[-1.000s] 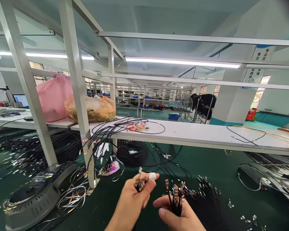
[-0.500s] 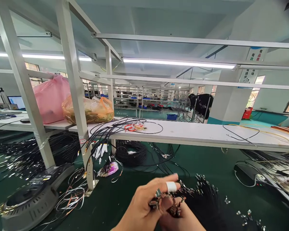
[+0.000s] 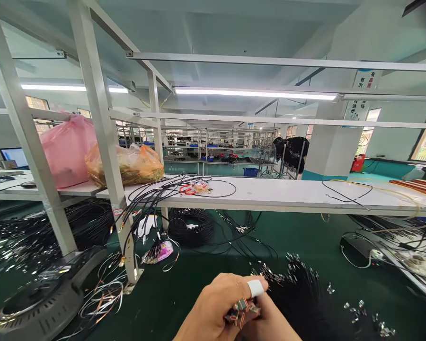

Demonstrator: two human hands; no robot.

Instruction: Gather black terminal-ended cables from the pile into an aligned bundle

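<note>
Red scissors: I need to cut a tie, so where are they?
In the head view the red scissors lie on the white bench shelf, left of centre, among black cable loops, right of the orange bag.

White hanging sign (image 3: 365, 79) on the pillar top: bore Chinese characters, green 有 and 改, red 品; the rest was too small to read.
White sign (image 3: 356, 110) lower on the pillar: read 市场, 有, 进步.

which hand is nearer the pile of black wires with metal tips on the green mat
Right. The right hand sits low beside the black wire pile, next to its near edge. The left hand lies across it on the far side, further from the pile.
</note>
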